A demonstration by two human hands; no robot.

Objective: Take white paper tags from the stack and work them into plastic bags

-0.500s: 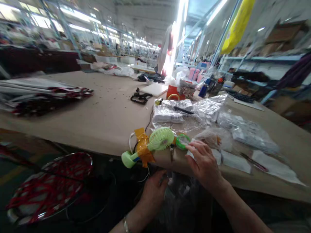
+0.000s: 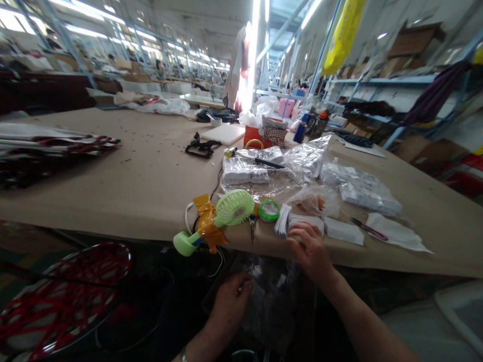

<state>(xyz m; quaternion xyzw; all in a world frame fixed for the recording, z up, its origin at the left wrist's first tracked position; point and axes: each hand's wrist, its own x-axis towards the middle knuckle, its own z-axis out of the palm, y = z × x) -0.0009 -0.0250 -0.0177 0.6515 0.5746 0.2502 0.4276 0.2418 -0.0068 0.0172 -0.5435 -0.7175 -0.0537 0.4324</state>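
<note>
My right hand (image 2: 311, 250) lies at the table's front edge, fingers bent and a little apart over a stack of white paper slips (image 2: 307, 222). Beside it is another bundle of white slips (image 2: 282, 221), standing on edge. A round green dish with a pale middle (image 2: 269, 210) sits further left. Below the table edge, my left hand (image 2: 231, 297) is closed, thumb and forefinger together; what they pinch is too small to make out. A clear plastic bag (image 2: 267, 306) hangs right of it. Small metal nippers (image 2: 252, 229) lie on the edge.
A green fan (image 2: 234, 207) is taped to the table edge. Behind it are plastic-wrapped white packs (image 2: 245, 170) with a hammer (image 2: 256, 159) on top. Scissors (image 2: 370, 229) lie at right. A rimmed basket of red strips (image 2: 71, 296) stands lower left.
My right hand has moved from beside the green dish onto the white slips. My left hand has dropped slightly, away from the nippers. The view has turned a little right.
</note>
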